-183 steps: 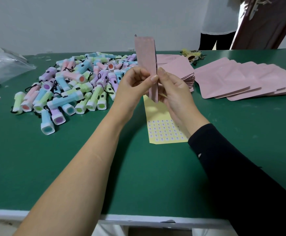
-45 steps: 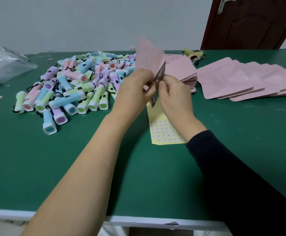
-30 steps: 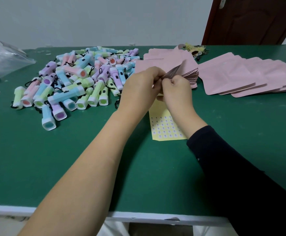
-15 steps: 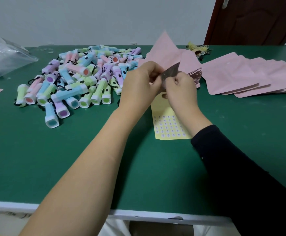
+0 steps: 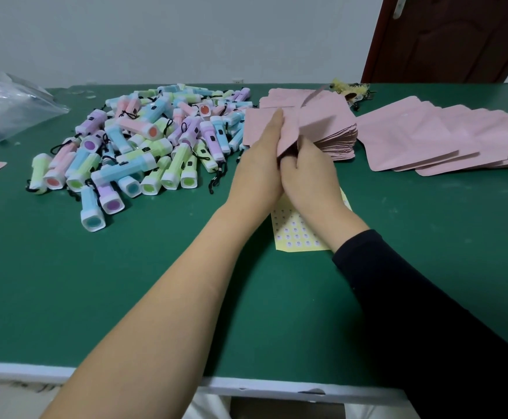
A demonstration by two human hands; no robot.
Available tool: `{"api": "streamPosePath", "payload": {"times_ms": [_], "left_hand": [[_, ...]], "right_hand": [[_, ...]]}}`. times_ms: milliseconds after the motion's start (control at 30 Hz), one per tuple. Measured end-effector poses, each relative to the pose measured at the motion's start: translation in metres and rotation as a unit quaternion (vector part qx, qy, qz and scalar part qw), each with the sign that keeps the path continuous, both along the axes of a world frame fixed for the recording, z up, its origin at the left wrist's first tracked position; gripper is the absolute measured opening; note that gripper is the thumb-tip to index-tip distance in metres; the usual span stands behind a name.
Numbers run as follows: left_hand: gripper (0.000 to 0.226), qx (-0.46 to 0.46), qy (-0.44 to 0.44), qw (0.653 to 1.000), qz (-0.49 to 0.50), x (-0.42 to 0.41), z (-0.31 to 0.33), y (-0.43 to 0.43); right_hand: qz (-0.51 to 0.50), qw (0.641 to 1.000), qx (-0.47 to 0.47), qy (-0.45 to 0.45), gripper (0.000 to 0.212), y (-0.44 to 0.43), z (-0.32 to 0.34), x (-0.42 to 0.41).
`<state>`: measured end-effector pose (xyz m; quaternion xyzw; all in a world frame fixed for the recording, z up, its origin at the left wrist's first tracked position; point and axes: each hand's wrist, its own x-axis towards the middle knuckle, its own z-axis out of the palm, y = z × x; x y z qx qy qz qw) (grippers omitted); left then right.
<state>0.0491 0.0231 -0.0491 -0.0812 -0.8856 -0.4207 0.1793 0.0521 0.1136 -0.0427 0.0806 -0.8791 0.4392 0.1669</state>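
The head view looks down on a green-topped counter (image 5: 125, 282), where both hands meet just in front of a stack of pink pouches (image 5: 339, 140). Between them they hold up a single flat pink pouch (image 5: 310, 122), clear of the counter and tilted, its far corner reaching over the stack. The left hand (image 5: 257, 167) lies flat against the pouch's left face with the fingers (image 5: 277, 119) straight and pressing; its thumb is hidden. The right hand (image 5: 307, 173) is curled, gripping the pouch's near lower edge. Under the wrists lies a yellow sheet of small round stickers (image 5: 295, 232), partly covered. To the left sits a heap of pastel plastic mini flashlights (image 5: 144, 140) with black cords, and beyond it a crumpled clear plastic bag (image 5: 5, 110). To the right, more pink pouches are fanned out in an overlapping row (image 5: 434, 137). The step in hand looks like working the pouch's mouth open so that it can be filled. The next move would call for one hand to keep that mouth spread while the other lets go and reaches left for a flashlight; the thin walls will likely fall shut if the grip slackens.
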Motion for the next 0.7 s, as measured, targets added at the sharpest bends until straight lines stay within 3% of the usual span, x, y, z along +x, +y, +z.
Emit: {"api": "streamPosePath", "payload": {"times_ms": [100,167,300,400,500,567,700], "left_hand": [[0.078,0.076,0.025,0.996,0.043,-0.004,0.003,-0.005],[0.073,0.079,0.036,0.996,0.024,-0.002,0.004,-0.002],[0.067,0.072,0.043,0.996,-0.014,0.001,0.001,0.01],[0.079,0.124,0.02,0.992,-0.011,-0.001,0.005,0.008],[0.067,0.209,-0.005,0.978,-0.001,-0.002,0.007,0.006],[0.061,0.252,-0.019,0.967,0.008,-0.003,0.007,0.007],[0.075,0.371,-0.056,0.927,-0.009,-0.008,0.007,0.007]], "right_hand": [[-0.029,0.997,0.056,0.046,0.023,0.003,0.003,0.003],[-0.04,0.995,0.057,0.066,0.031,0.002,0.004,0.003],[-0.036,0.998,0.036,0.026,0.038,0.008,0.006,-0.001],[0.008,0.99,0.136,0.022,0.04,0.015,0.007,-0.002],[0.04,0.976,0.208,0.057,0.06,0.01,0.006,0.002],[0.036,0.975,0.2,0.085,0.066,0.008,0.008,0.004],[0.003,0.979,0.144,0.146,0.072,0.013,0.014,0.005]]}}
